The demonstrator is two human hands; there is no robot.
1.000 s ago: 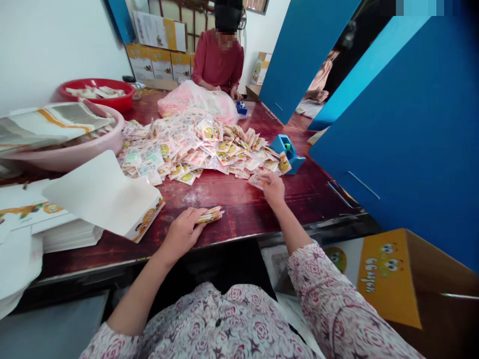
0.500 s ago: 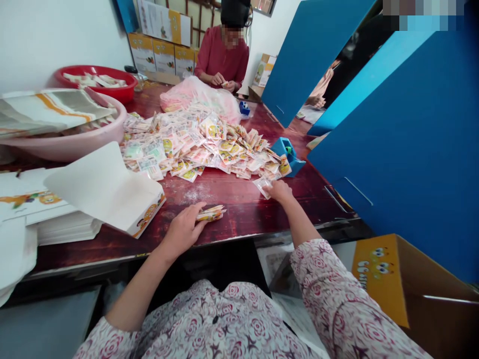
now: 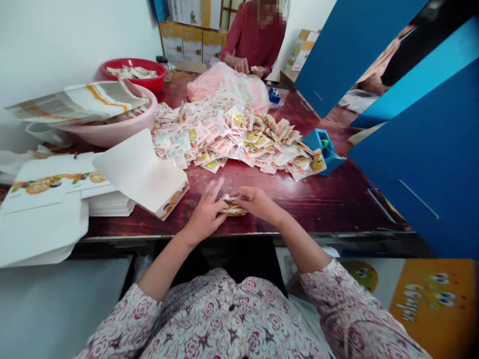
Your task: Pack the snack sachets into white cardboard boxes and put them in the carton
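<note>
My left hand (image 3: 205, 214) and my right hand (image 3: 256, 201) meet near the front edge of the dark red table (image 3: 322, 199), both closed round a small stack of packets (image 3: 231, 208) that shows between them. Behind the hands a big heap of small printed packets (image 3: 232, 137) spreads over the table's middle. An open white carton (image 3: 147, 174) with its flap up lies just left of my left hand.
Flat carton blanks (image 3: 48, 187) are stacked at the left, with a pink basin (image 3: 112, 130) and a red basin (image 3: 134, 75) behind. A blue tape dispenser (image 3: 325, 152) sits right of the heap. Blue panels (image 3: 419, 149) rise on the right. Another person (image 3: 254, 40) works at the far end.
My right hand has come back from the heap's edge with a packet and joined my left hand at the small stack. The view has shifted right and down.
</note>
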